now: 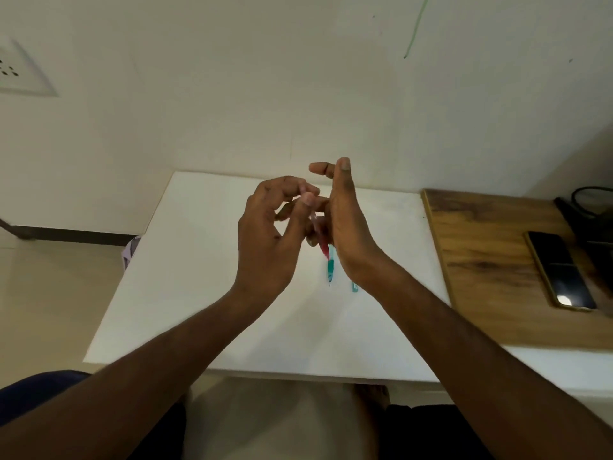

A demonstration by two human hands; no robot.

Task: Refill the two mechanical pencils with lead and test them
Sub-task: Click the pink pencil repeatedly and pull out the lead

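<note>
Both hands raised over white board point(199, 293). Pink mechanical pencil point(321, 242) upright, tip down, between them: left hand point(268, 234) pinches its top, probably feeding lead. Right hand point(345, 224) steadies it; grip hidden. Green pencil point(330, 268) lies at 6 o'clock.

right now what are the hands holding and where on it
The left hand pinches the top end of the red pencil. The right hand hides its middle, so whether it grips it cannot be told. The green pencil lies unheld.
</note>
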